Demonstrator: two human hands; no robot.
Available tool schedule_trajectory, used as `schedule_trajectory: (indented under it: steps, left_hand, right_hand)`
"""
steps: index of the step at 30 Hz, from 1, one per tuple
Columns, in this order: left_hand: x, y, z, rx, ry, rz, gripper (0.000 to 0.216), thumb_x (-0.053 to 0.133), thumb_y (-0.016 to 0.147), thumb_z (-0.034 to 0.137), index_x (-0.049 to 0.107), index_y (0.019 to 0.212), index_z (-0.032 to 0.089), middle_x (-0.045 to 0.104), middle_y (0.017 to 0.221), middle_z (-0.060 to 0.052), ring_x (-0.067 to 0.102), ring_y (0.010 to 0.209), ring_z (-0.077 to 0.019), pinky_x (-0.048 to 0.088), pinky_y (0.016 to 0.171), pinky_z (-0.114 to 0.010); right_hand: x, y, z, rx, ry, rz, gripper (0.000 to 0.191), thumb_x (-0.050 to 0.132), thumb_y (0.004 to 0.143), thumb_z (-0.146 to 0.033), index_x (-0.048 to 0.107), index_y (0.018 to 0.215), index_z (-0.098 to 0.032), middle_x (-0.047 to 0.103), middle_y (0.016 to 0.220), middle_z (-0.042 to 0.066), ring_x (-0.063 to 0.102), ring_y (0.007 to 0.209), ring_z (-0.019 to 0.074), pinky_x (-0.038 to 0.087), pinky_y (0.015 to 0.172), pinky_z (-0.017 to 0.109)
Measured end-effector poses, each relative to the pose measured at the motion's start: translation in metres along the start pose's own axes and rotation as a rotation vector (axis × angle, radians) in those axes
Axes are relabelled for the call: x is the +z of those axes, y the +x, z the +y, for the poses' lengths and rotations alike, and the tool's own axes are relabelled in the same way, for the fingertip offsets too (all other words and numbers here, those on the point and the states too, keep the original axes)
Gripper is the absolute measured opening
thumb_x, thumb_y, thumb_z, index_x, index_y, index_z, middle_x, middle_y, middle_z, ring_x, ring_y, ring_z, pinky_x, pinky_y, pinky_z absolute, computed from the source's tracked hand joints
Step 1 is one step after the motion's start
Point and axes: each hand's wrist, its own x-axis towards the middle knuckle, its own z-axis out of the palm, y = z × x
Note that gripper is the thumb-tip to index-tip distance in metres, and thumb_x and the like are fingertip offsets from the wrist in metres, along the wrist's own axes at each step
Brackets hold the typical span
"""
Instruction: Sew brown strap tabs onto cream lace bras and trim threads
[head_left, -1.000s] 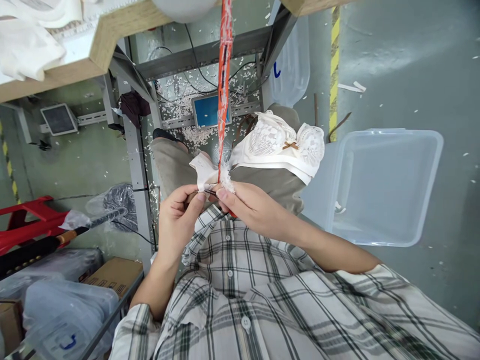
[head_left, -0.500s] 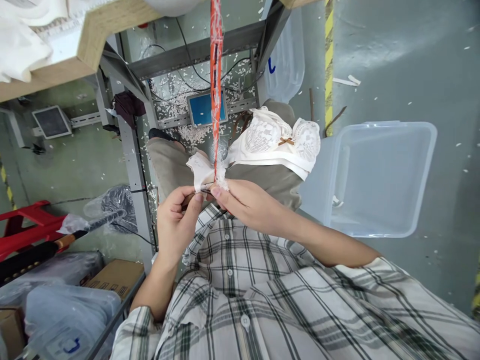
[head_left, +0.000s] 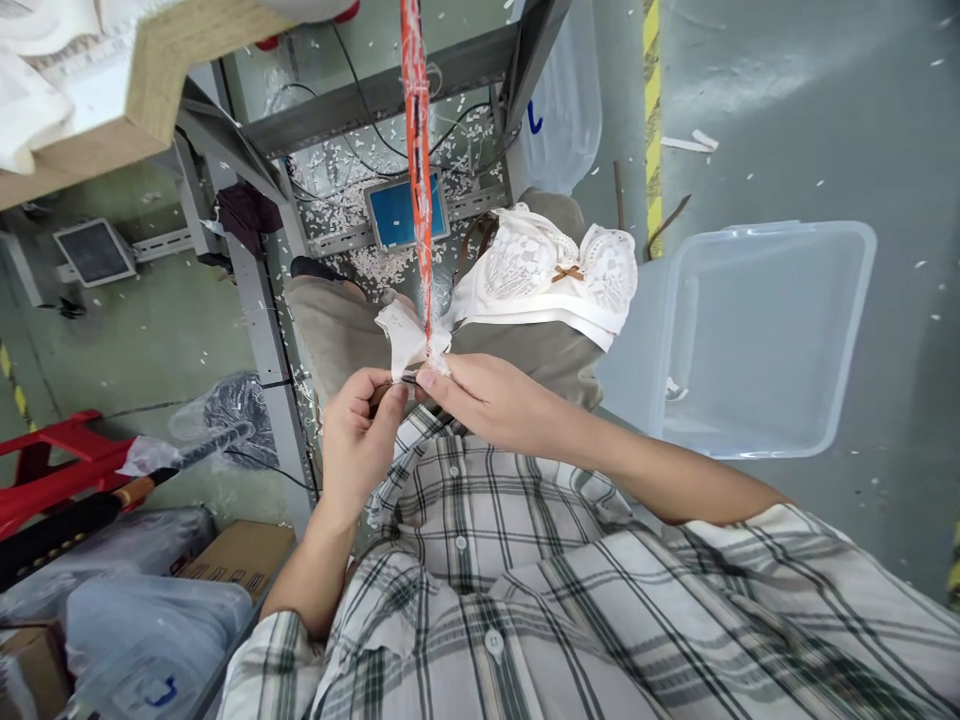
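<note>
A white lace bra [head_left: 525, 270] with a small brown bow lies across my lap, cups up. My left hand [head_left: 360, 430] is closed, pinching a brown bra strap [head_left: 381, 396] between thumb and fingers. Just to its right, my right hand [head_left: 487, 405] pinches the same strap, where a small dark piece [head_left: 409, 379] shows between the fingertips. A white fabric wing [head_left: 405, 335] of the bra rises behind the fingers. An orange-red ribbon [head_left: 418, 130] wound with loose threads hangs from above, its lower end at my right fingertips.
A wooden table edge [head_left: 142, 90] juts in at upper left, above a grey metal frame [head_left: 382, 90]. A blue-topped pedal [head_left: 409, 212] sits among white scraps. To the right stands a clear plastic bin [head_left: 757, 340]; a red stool [head_left: 52, 450] and boxes are at left.
The view has shifted slightly. Both hands keep their pinch close together, with almost no movement; the bra stays on my lap.
</note>
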Motion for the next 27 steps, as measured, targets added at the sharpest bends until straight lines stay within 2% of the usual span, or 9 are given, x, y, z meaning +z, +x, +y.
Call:
schedule_trajectory:
  steps: [7, 11, 14, 19, 23, 27]
  left_hand:
    - [0.004, 0.001, -0.006, 0.051, 0.118, -0.027, 0.015, 0.061, 0.094, 0.032, 0.07, 0.095, 0.02, 0.062, 0.069, 0.001, 0.047, 0.059, -0.012, 0.036, 0.057, -0.023]
    - [0.005, 0.002, -0.005, 0.075, 0.158, -0.034, 0.016, 0.061, 0.095, 0.032, 0.071, 0.096, 0.019, 0.063, 0.073, 0.0, 0.049, 0.062, -0.0121, 0.037, 0.059, -0.023]
    - [0.009, 0.003, -0.006, 0.015, 0.003, -0.034, 0.016, 0.064, 0.093, 0.035, 0.07, 0.094, 0.019, 0.06, 0.069, 0.001, 0.048, 0.061, -0.0116, 0.036, 0.057, -0.022]
    - [0.014, 0.005, -0.008, -0.095, -0.333, -0.043, 0.017, 0.07, 0.09, 0.036, 0.069, 0.089, 0.019, 0.057, 0.067, 0.002, 0.045, 0.059, -0.0095, 0.036, 0.056, -0.02]
    - [0.012, 0.004, -0.008, -0.093, -0.342, -0.035, 0.017, 0.071, 0.089, 0.035, 0.069, 0.089, 0.018, 0.055, 0.065, 0.002, 0.046, 0.06, -0.0089, 0.036, 0.055, -0.019]
    - [0.009, 0.001, -0.006, -0.05, -0.176, -0.002, 0.018, 0.068, 0.092, 0.036, 0.069, 0.091, 0.018, 0.054, 0.063, 0.003, 0.045, 0.058, -0.009, 0.035, 0.054, -0.019]
  right_hand:
    - [-0.008, 0.005, 0.005, 0.088, -0.052, -0.056, 0.035, 0.04, 0.103, -0.038, 0.049, 0.076, -0.019, 0.056, 0.075, 0.002, 0.047, 0.069, 0.0139, 0.029, 0.066, 0.028]
    - [-0.016, 0.01, 0.006, 0.186, 0.094, -0.138, 0.033, 0.044, 0.101, -0.038, 0.055, 0.077, -0.018, 0.053, 0.071, 0.0, 0.046, 0.066, 0.013, 0.031, 0.063, 0.027]
    - [-0.02, 0.012, 0.005, 0.235, 0.221, -0.189, 0.031, 0.044, 0.102, -0.037, 0.056, 0.08, -0.019, 0.047, 0.064, -0.003, 0.042, 0.059, 0.0119, 0.03, 0.059, 0.027]
    - [-0.019, 0.009, 0.003, 0.162, 0.226, -0.114, 0.032, 0.047, 0.101, -0.038, 0.055, 0.077, -0.018, 0.048, 0.067, -0.003, 0.042, 0.063, 0.0116, 0.031, 0.062, 0.027]
    - [-0.016, 0.007, 0.002, 0.147, 0.203, -0.093, 0.033, 0.047, 0.101, -0.04, 0.051, 0.076, -0.018, 0.047, 0.068, -0.003, 0.042, 0.066, 0.0118, 0.03, 0.064, 0.027]
    - [-0.017, 0.007, -0.001, 0.208, 0.135, -0.112, 0.036, 0.049, 0.1, -0.041, 0.042, 0.072, -0.02, 0.043, 0.066, -0.004, 0.038, 0.064, 0.0109, 0.027, 0.063, 0.027]
